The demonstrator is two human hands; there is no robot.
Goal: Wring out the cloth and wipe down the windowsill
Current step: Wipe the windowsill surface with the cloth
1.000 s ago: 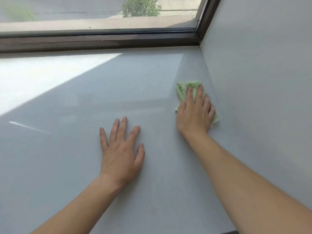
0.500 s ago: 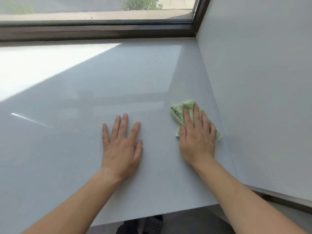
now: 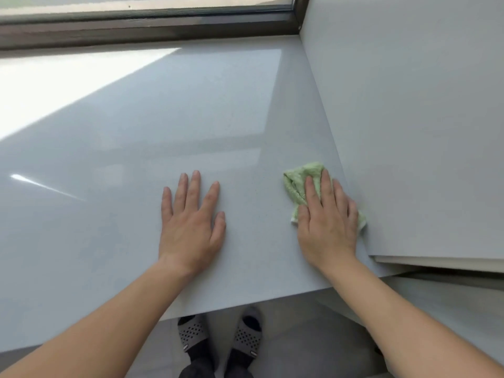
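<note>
Sunlight is falling across the far left of the pale windowsill (image 3: 191,118), which is running up to a dark window frame (image 3: 147,25) and a side wall (image 3: 409,118). Wiping is the step in hand: the right hand (image 3: 326,222) is pressing the green cloth (image 3: 300,178) flat with fingers extended and close together, right beside the wall. The left hand (image 3: 191,222) is resting palm down, fingers spread, bracing. Next, the cloth probably needs sweeping leftward over the unwiped stretch.
</note>
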